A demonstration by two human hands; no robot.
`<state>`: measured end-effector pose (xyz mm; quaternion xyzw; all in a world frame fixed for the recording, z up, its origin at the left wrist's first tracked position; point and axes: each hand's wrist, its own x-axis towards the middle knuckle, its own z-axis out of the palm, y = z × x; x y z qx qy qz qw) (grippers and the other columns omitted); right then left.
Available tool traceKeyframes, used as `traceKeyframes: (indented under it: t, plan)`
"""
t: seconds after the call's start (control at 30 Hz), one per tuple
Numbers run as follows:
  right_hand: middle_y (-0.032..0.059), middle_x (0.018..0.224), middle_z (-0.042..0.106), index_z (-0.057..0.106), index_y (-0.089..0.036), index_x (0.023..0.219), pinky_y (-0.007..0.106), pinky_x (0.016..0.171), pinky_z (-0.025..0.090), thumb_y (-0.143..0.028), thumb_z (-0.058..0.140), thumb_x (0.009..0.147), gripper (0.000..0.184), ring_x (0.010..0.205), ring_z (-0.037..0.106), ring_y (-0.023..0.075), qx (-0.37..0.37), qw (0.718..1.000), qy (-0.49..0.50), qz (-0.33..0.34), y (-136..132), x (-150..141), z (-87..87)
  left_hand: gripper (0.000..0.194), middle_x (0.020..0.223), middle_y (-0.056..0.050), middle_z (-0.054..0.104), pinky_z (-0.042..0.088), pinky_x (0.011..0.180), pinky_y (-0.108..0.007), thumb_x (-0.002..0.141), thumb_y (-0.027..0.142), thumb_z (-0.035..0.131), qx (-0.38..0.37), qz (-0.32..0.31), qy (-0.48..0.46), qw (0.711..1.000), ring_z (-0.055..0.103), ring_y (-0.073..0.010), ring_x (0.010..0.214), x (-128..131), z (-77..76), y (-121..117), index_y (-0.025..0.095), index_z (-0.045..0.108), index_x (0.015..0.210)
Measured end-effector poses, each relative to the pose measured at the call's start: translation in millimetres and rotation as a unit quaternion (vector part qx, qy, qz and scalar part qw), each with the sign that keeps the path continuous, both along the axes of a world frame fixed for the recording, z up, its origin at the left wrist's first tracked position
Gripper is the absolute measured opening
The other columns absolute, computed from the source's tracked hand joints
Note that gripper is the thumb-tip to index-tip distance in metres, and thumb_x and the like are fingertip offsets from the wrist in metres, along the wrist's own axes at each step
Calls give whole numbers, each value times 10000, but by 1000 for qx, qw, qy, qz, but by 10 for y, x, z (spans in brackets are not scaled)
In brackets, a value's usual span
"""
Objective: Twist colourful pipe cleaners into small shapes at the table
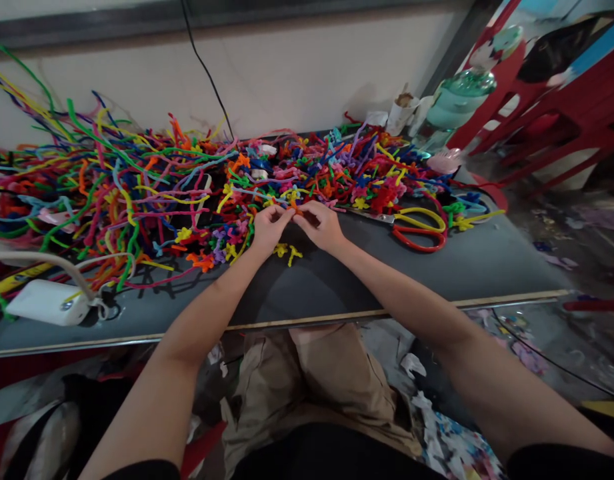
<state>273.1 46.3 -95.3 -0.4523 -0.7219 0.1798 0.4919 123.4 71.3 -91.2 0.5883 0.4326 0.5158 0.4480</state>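
Both hands meet at the near edge of a heap of coloured pipe cleaners [151, 180] on a dark table. An orange pipe cleaner piece [297, 211] shows between my fingertips. My left hand [271, 228] pinches it from the left with thumb and forefinger. From the other side, my right hand [321, 225] is closed on the same piece. Its exact shape is mostly covered by the fingers. Just below the hands lie small yellow twisted pieces [289, 252]. Scissors with yellow and red handles [419, 230] rest to the right of my right hand.
A white power bank [51, 302] with a cable sits at the table's left front. At the back right stand a paper cup [401, 113] and a green transparent bottle [454, 103]. Red chairs [561, 113] are beyond the table's right end. Scraps litter the floor.
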Motion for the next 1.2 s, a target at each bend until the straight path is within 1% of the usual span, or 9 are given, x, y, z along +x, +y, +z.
traceKeyframes:
  t: [0.1, 0.23, 0.3, 0.43, 0.57, 0.67, 0.73, 1.03, 1.2]
  plan:
    - [59, 797, 678, 650, -189, 825, 304, 717, 488, -455, 501, 919, 319, 748, 603, 169, -17, 999, 37, 0, 77, 38, -28, 262, 583, 10, 564, 400, 552, -228, 763, 396, 684, -11, -27, 30, 999, 510, -102, 568, -3, 28, -15, 172, 620, 643]
    - [50, 773, 685, 660, -182, 791, 294, 699, 469, -494, 515, 900, 361, 718, 597, 156, -34, 997, 56, 47, 160, 109, -78, 283, 736, -26, 668, 443, 605, -234, 777, 450, 660, 8, -47, 46, 998, 585, -132, 688, -75, 69, 38, 177, 704, 840]
    - [50, 769, 687, 661, -177, 773, 288, 700, 463, -494, 532, 885, 360, 714, 597, 151, -55, 994, 52, 79, 176, 134, -92, 317, 763, -39, 689, 461, 635, -242, 757, 475, 676, 20, -66, 61, 996, 593, -135, 700, -129, 70, 86, 164, 712, 806]
    - [44, 743, 677, 657, -162, 756, 277, 702, 456, -508, 545, 856, 378, 707, 589, 142, -131, 977, 56, 157, 203, 172, -99, 365, 712, -43, 689, 474, 644, -248, 726, 506, 695, -5, -135, 106, 985, 585, -127, 656, -215, 51, 155, 141, 709, 732]
    - [18, 662, 619, 643, -145, 722, 247, 615, 410, -528, 593, 804, 394, 620, 513, 108, -197, 955, 57, 213, 241, 224, -94, 385, 692, -40, 687, 483, 659, -250, 753, 516, 666, -3, -169, 147, 975, 591, -124, 647, -229, 53, 160, 137, 700, 701]
    - [-4, 613, 569, 640, -138, 718, 228, 541, 339, -525, 614, 784, 393, 552, 424, 81, -217, 949, 61, 218, 253, 257, -82, 377, 700, -40, 691, 491, 690, -254, 793, 498, 628, 20, -165, 173, 971, 605, -131, 673, -209, 68, 142, 140, 694, 696]
    - [-3, 615, 569, 643, -137, 723, 226, 530, 323, -524, 615, 784, 393, 546, 410, 76, -227, 947, 64, 219, 255, 267, -69, 355, 743, -44, 700, 492, 701, -253, 796, 488, 630, 34, -151, 168, 974, 613, -137, 708, -198, 74, 131, 144, 696, 738]
    - [34, 680, 657, 669, -131, 727, 230, 575, 405, -490, 647, 756, 361, 607, 528, 97, -255, 936, 60, 235, 267, 277, -16, 327, 750, -48, 688, 486, 687, -253, 757, 458, 674, 9, -176, 137, 975, 595, -126, 693, -187, 78, 81, 133, 686, 731]
    - [39, 657, 663, 684, -123, 722, 214, 508, 367, -444, 663, 743, 323, 543, 501, 81, -249, 946, 46, 202, 226, 256, -37, 265, 677, -19, 654, 447, 640, -233, 722, 403, 691, -30, -218, 157, 963, 554, -103, 634, -216, 142, 83, 141, 681, 688]
